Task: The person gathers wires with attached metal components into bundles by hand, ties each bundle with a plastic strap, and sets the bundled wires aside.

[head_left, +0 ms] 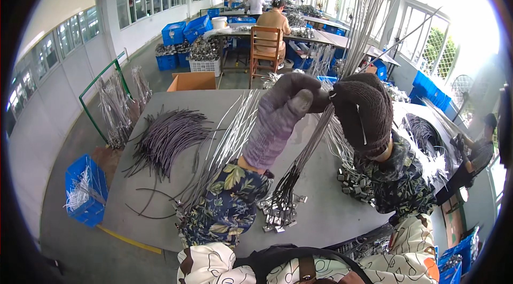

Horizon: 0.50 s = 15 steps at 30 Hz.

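A tall bundle of thin metal cables (368, 14) stands up between my hands, above the table. Its lower part hangs down as dark strands that end in small metal blocks (280, 214) on the tabletop. My right hand (366, 110), in a dark knitted glove, is closed around the bundle. Against the bundle's left side, my left hand (283, 113) in a grey-purple glove is closed with thumb and fingers bent together; what it pinches is hidden. A thin pale strip (363, 130) shows against the right glove.
On the grey table (128, 209) lie a pile of dark tubes (171, 142), loose silvery cables (235, 129) and more metal blocks (355, 185). A cardboard box (192, 82) stands past the far edge, a blue crate (85, 187) at left. Other people (270, 22) sit or stand beyond.
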{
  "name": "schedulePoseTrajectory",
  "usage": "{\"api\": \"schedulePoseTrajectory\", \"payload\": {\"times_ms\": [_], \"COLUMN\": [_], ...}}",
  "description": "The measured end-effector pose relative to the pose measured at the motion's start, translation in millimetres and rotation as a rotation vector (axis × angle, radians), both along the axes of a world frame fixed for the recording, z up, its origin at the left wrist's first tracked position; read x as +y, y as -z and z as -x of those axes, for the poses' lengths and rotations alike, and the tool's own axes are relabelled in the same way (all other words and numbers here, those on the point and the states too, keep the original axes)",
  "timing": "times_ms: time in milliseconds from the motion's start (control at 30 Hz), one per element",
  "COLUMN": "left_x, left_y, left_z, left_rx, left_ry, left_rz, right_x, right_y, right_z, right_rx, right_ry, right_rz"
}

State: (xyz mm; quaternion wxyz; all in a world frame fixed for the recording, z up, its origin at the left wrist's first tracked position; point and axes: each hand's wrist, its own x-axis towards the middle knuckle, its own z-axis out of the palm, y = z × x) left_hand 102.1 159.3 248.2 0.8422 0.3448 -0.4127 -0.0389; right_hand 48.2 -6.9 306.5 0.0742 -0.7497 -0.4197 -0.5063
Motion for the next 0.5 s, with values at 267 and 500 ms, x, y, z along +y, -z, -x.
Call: {"api": "schedulePoseTrajectory", "payload": {"times_ms": [267, 500], "left_x": [5, 2], "left_y": [-14, -11], "left_z": [-2, -8], "left_rx": [-0.072, -0.119], "left_ry": [-0.111, -0.194], "left_rz": [-0.21, -0.326], "right_x": [0, -6], "right_y": [0, -7], "right_z": [-2, 9], "right_rx": [0.017, 0.072], "right_ry": [0.027, 0.161], "right_rz": [-0.028, 0.082]}}
